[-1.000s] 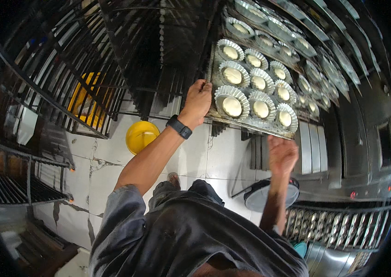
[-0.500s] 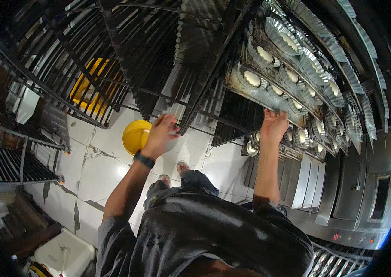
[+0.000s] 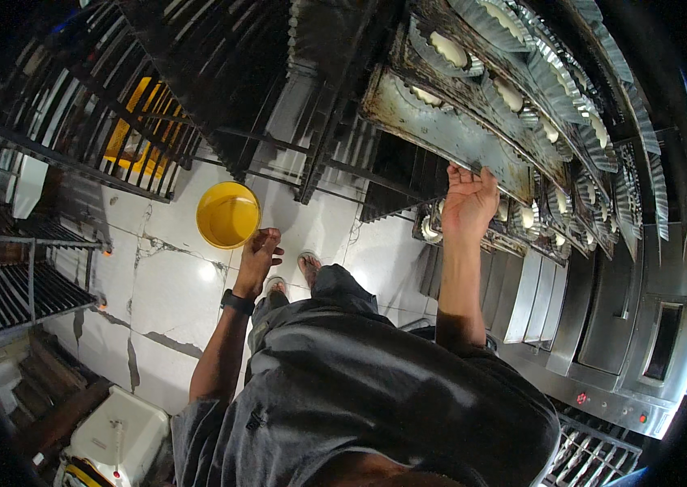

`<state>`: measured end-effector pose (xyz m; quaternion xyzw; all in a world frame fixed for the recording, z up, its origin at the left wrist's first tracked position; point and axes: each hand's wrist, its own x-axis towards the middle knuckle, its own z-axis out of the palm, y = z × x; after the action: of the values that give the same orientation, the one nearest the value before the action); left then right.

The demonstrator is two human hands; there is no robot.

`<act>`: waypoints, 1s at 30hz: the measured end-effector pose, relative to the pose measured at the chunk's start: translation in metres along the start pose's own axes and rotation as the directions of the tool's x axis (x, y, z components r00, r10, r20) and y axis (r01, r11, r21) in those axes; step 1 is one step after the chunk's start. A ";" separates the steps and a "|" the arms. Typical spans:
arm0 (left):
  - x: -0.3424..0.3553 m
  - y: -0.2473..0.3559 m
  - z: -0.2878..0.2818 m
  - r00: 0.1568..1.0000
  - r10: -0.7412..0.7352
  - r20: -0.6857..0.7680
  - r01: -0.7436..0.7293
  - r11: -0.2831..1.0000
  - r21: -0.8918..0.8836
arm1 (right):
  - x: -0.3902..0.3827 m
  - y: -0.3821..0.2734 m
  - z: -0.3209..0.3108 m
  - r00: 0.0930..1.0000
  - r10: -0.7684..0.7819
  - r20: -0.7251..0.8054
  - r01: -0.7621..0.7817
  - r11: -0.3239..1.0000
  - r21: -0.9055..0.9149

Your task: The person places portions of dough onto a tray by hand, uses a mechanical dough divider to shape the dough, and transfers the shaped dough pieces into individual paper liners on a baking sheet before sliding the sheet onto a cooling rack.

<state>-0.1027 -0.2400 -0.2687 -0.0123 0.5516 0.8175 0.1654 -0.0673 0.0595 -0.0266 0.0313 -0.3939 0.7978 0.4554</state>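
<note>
My right hand [image 3: 471, 199] grips the near edge of a worn metal baking tray [image 3: 449, 134], fingers curled at its rim. The tray sits in a tall dark rack, in a stack of similar trays. Fluted metal moulds [image 3: 559, 85] with pale dough [image 3: 449, 50] in them stand on these trays. On the held tray, much bare metal shows near my hand; the tray above hides its far part. My left hand [image 3: 260, 264] hangs free with loosely bent fingers apart, holding nothing. A yellow bucket [image 3: 228, 215] is on the floor beyond it.
Dark slatted racks [image 3: 189, 89] stand ahead and to the left, with a yellow crate [image 3: 136, 134] behind the bars. A steel oven [image 3: 660, 349] is at the right. A white container [image 3: 120, 430] lies at lower left. The tiled floor [image 3: 177, 284] is cracked.
My left hand has come down and back toward my body, away from the rack. My right hand stays at the tray's edge. More bare tray metal shows now, and the view has shifted.
</note>
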 end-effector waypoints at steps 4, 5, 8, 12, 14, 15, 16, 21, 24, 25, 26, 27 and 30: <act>0.001 -0.008 0.014 0.998 -0.014 0.053 0.011 0.998 0.056 | -0.001 -0.004 0.001 0.999 0.019 0.045 -0.016 0.998 -0.059; -0.002 -0.012 0.014 0.998 -0.037 0.050 0.032 0.995 0.092 | -0.002 -0.005 -0.001 0.999 0.031 0.044 -0.027 0.996 -0.081; -0.011 -0.020 0.007 0.995 -0.076 0.059 0.066 0.986 0.156 | -0.021 -0.011 -0.010 0.998 0.049 0.050 -0.046 0.997 -0.059; -0.013 -0.027 0.010 0.989 -0.018 0.147 -0.003 0.990 0.141 | -0.017 -0.014 -0.009 0.997 0.032 0.074 -0.029 0.999 -0.043; -0.006 -0.020 0.018 0.990 -0.042 0.136 0.012 0.977 0.215 | -0.014 -0.015 -0.011 0.999 0.034 0.016 -0.033 0.998 -0.060; -0.002 -0.016 0.015 0.992 -0.003 0.127 -0.016 0.988 0.154 | -0.014 -0.015 -0.013 0.998 0.039 0.042 -0.036 0.997 -0.071; 0.000 -0.014 0.014 0.993 0.034 0.111 -0.044 0.995 0.092 | -0.013 -0.015 -0.016 0.996 0.047 0.070 -0.041 0.996 -0.082; -0.020 -0.023 -0.018 1.000 0.004 0.030 -0.004 1.000 0.003 | -0.008 0.001 -0.024 0.969 0.119 0.218 -0.118 0.993 -0.018; -0.031 -0.058 -0.042 0.982 0.132 0.137 -0.151 0.979 0.137 | -0.031 -0.035 0.001 0.990 0.080 0.116 -0.048 0.967 -0.250; -0.048 -0.064 -0.048 0.955 0.242 0.174 -0.276 0.938 0.210 | -0.041 -0.036 0.005 0.992 0.054 0.111 -0.026 0.971 -0.236; -0.070 -0.056 -0.044 0.998 0.057 0.011 -0.058 0.989 0.139 | -0.029 -0.038 -0.039 0.976 0.106 0.189 -0.060 0.970 -0.234; -0.097 -0.051 -0.050 0.997 0.010 -0.078 0.008 0.972 0.233 | -0.046 -0.036 -0.042 0.979 0.105 0.175 -0.057 0.965 -0.256; -0.166 -0.124 -0.119 0.959 0.202 -0.199 -0.160 0.965 0.210 | -0.150 -0.034 -0.021 0.982 0.116 0.148 -0.063 0.945 -0.320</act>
<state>0.0699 -0.3490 -0.3927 -0.0352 0.6413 0.7659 0.0285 0.0527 -0.0229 -0.0817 0.0064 -0.5529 0.7396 0.3837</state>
